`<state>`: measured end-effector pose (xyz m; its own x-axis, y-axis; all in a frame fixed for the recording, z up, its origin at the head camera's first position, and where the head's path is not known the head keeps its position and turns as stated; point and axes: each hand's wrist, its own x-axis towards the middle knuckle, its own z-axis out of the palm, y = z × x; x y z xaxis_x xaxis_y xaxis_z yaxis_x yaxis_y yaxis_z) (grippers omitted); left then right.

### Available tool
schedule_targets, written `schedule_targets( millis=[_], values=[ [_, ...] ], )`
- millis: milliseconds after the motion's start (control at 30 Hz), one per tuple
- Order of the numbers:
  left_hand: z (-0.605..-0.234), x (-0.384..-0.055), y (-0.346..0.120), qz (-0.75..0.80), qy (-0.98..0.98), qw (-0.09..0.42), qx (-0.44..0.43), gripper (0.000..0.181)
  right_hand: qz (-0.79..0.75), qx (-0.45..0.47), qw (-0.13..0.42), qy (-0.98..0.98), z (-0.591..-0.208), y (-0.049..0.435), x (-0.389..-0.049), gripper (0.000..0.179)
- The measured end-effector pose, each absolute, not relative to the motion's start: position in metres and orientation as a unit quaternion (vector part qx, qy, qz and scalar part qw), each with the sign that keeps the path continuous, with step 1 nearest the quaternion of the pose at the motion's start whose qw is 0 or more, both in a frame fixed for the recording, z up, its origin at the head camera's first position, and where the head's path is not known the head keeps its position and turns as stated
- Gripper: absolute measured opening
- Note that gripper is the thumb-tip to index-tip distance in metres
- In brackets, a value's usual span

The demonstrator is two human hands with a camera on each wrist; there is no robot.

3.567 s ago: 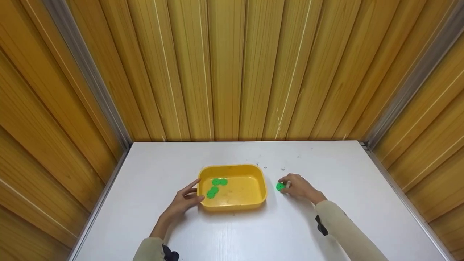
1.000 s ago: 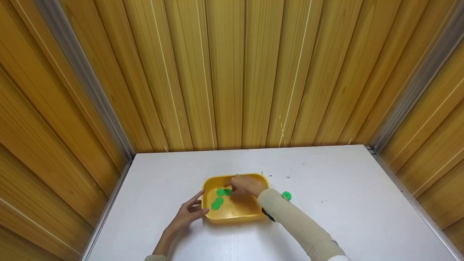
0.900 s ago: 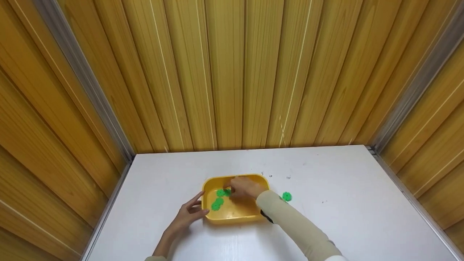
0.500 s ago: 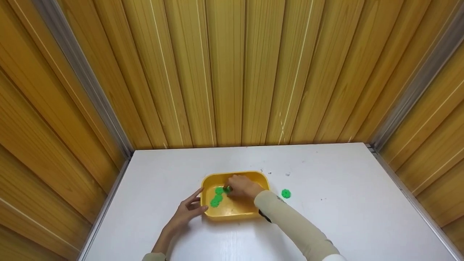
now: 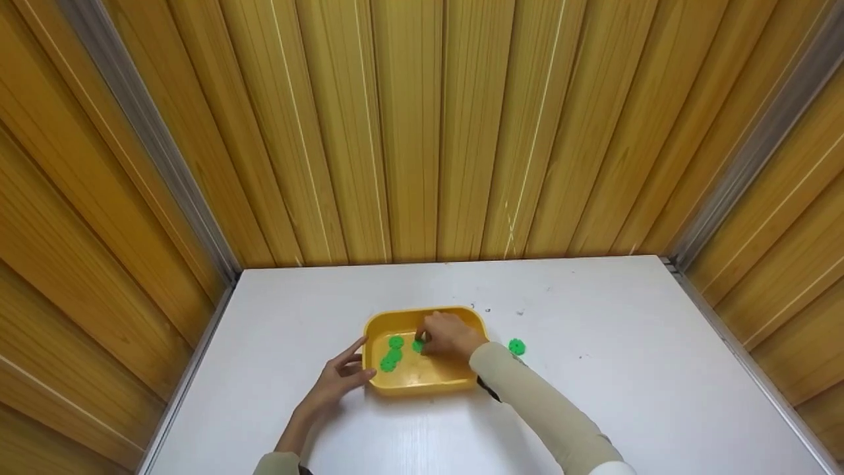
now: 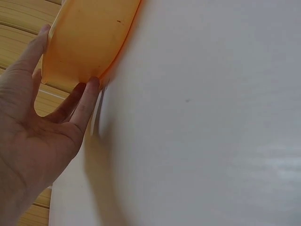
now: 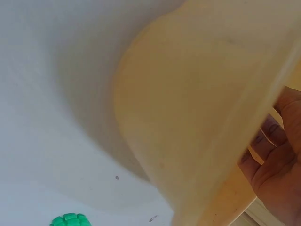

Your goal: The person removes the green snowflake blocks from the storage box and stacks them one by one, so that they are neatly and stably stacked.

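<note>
A yellow plastic tub [image 5: 422,381] stands on the white table. My left hand [image 5: 336,381] touches its left end, thumb and forefinger apart at the rim. In the left wrist view, the fingertips of my left hand [image 6: 47,127] rest against the tub's outer wall [image 6: 89,37]. Inside the tub, my right hand [image 5: 448,332] pinches a green notched disc [image 5: 418,345], partly hidden by its fingers. Left of it lie more green discs [image 5: 388,363], some overlapping. In the right wrist view the tub's wall [image 7: 188,103] hides much of my right hand [image 7: 277,174].
One more green disc [image 5: 517,346] lies on the table [image 5: 626,369] to the right of the tub, beside the right sleeve [image 5: 541,402]. Small dark marks dot the table behind it. Wood-patterned panels [image 5: 409,132] rise at the back and both sides.
Earlier my right hand held the disc right of the tub; it left that one on the table and reached inside. There it has drawn one disc rightward, away from the others.
</note>
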<state>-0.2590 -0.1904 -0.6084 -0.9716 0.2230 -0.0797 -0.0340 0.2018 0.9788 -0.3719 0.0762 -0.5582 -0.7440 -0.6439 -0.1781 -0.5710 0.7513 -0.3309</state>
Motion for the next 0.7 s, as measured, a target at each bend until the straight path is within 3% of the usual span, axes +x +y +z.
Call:
schedule_targets(
  millis=[433, 700],
  values=[
    [-0.597, -0.265, -0.191, 0.625, 0.772, 0.107, 0.047, 0.074, -0.104, -0.334, 0.159, 0.923, -0.543, 0.092, -0.37, 0.027],
    [-0.605, -0.257, -0.189, 0.626, 0.771, 0.111, 0.028, 0.075, -0.118, -0.397, 0.117, 0.903, -0.525, 0.108, -0.361, 0.027]
  ],
)
